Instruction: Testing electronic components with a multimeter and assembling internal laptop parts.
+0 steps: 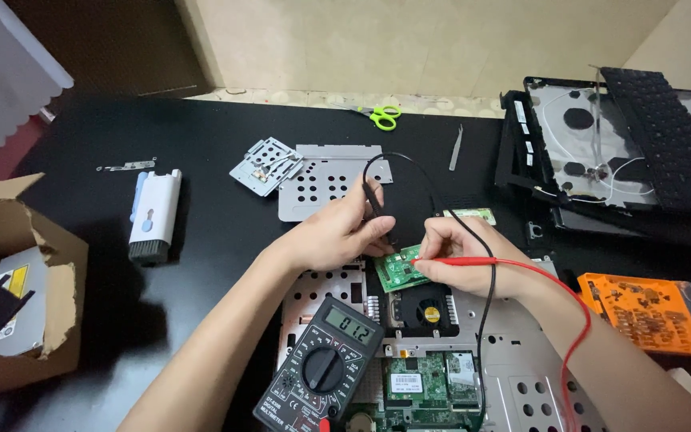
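My left hand (337, 232) pinches a black test probe (375, 200) with its tip down by a small green circuit board (400, 270). My right hand (461, 256) holds a red test probe (453, 261) lying flat, its tip on the same board. Black and red leads run from the probes down to a black multimeter (323, 370) with a lit display, lying on an opened laptop chassis (473, 352). A black fan (425, 310) sits just below the green board.
A grey perforated metal plate (321, 180), a white and black cleaning tool (153, 212), green scissors (384, 117) and tweezers (457, 148) lie on the black table. A torn cardboard box (33, 280) stands left. Laptop lid, keyboard (665, 136) and orange tray (641, 308) sit right.
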